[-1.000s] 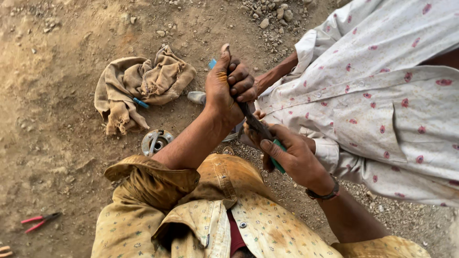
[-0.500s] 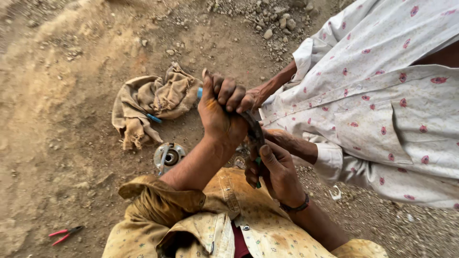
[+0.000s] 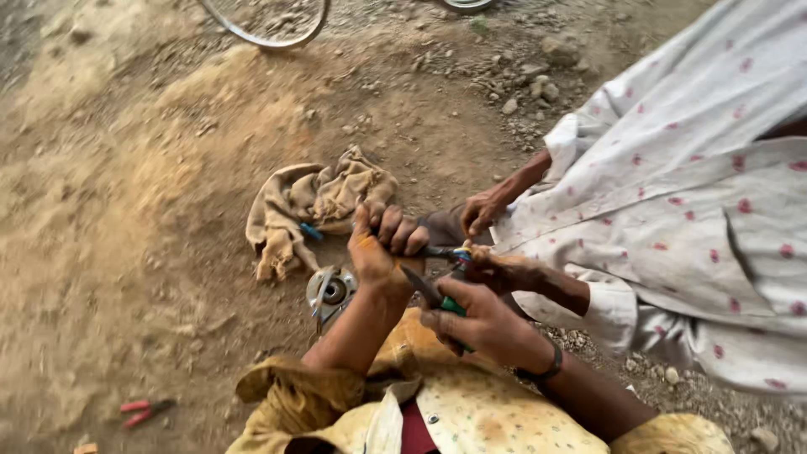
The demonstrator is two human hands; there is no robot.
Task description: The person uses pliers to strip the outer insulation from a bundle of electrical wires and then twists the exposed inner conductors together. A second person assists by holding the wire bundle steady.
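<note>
Bare, stony dirt ground [image 3: 126, 193] lay under them, a crumpled tan rag [image 3: 315, 202] just beyond. The left hand [image 3: 382, 252] was clenched round a small dark part [image 3: 441, 250]; the right hand [image 3: 479, 324], nearer, gripped green-handled pliers [image 3: 445, 294], angled up-left toward it. A co-worker's hands [image 3: 492, 240] steadied from the right.

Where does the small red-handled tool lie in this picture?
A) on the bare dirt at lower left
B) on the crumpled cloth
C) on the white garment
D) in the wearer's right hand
A: the red-handled tool lies alone on the dirt ground, away from both hands.
</note>
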